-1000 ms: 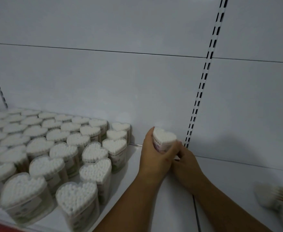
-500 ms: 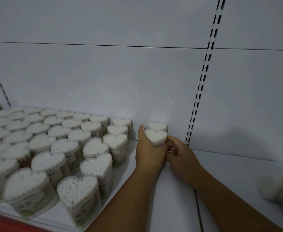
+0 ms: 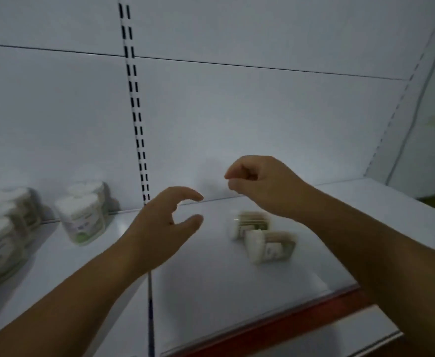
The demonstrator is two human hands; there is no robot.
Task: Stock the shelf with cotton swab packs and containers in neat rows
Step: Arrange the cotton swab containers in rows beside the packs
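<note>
The shelf (image 3: 224,287) looks like smooth white painted metal with a faint sheen. The back panel (image 3: 237,112) is matt white. The containers (image 3: 82,219) are clear plastic over white cotton tips. The blurred packs (image 3: 269,244) show clear plastic and tan sticks.

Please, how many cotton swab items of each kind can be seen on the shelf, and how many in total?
Upright heart-shaped containers: 5 visible; the leftmost are blurred and cut by the picture edge
Swab packs lying flat: 2
Total: 7 visible
</note>
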